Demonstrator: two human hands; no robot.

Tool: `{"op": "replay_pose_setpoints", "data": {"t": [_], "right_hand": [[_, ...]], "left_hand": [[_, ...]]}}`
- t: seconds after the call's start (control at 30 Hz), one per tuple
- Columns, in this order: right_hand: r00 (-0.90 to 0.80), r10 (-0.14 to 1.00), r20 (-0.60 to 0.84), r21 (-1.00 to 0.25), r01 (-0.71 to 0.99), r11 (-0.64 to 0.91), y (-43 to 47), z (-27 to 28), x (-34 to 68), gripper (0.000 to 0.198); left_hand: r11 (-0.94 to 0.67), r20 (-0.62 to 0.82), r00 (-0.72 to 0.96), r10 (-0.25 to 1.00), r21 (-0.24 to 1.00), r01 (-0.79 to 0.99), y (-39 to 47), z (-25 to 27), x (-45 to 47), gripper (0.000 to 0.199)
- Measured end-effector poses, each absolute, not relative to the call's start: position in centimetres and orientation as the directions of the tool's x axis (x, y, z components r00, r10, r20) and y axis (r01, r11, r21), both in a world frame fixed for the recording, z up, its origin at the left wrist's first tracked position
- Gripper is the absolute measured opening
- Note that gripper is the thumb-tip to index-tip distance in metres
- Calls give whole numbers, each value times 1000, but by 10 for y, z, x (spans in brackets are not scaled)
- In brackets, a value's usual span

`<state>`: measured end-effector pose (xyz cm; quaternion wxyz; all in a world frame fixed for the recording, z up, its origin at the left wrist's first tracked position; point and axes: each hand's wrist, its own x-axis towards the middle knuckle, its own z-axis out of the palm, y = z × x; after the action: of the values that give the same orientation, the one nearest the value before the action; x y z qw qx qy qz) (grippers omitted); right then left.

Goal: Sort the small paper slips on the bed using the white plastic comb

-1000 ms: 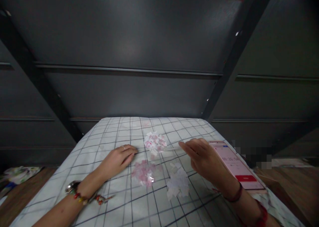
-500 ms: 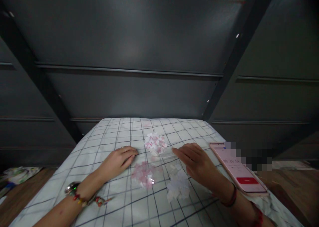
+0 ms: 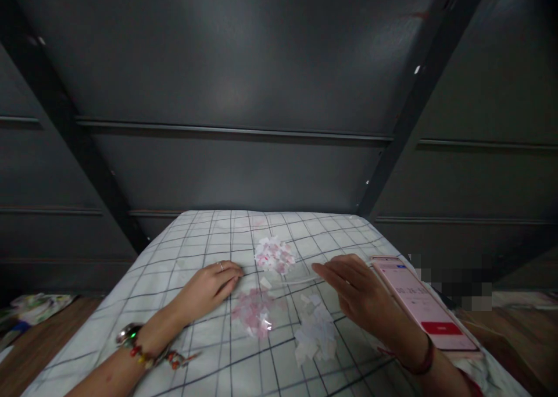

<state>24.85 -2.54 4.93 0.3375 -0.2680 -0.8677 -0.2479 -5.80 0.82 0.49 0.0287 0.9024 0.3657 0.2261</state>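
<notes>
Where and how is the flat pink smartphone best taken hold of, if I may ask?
The flat pink smartphone is probably best gripped at the near half of its long right edge, coming from the right: it lies screen up by the border of the white checked cloth, while the right forearm partly hides its left edge.

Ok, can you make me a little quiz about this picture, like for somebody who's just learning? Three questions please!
1. True or false: the phone is nearer to the right hand than to the left hand.
2. How many piles of scraps lie on the cloth?
3. Fill in the blank: the bead bracelet is on the person's ____ wrist.

Key:
1. True.
2. Three: a pink-and-white pile at the back, with a pink pile and a white pile closer to the person.
3. Left.
</notes>
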Motion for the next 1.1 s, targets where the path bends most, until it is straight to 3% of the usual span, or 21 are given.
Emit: {"op": "replay_pose_setpoints", "data": {"t": [0.23, 0.47, 0.6, 0.87, 1.1], "right_hand": [[-647, 298, 702, 313, 656, 686, -22, 45, 247, 44], [-594, 301, 746, 222, 648, 729, -24, 51, 252, 44], [-657, 295, 693, 236, 595, 769, -19, 39, 244, 41], [-621, 273, 735, 278, 643, 714, -17, 38, 249, 46], [-662, 283, 694, 286, 615, 735, -16, 34, 238, 30]], "left_hand": [[-726, 393, 623, 677, 216, 653, 10, 3, -58, 26], [-728, 393, 623, 676, 227, 647, 8, 4, -58, 24], [-733, 396, 626, 671, 231, 640, 9, 5, -58, 23], [-737, 409, 620, 669, 256, 626, 7, 5, -58, 23], [-729, 403, 616, 676, 247, 638, 7, 5, -58, 23]]}}
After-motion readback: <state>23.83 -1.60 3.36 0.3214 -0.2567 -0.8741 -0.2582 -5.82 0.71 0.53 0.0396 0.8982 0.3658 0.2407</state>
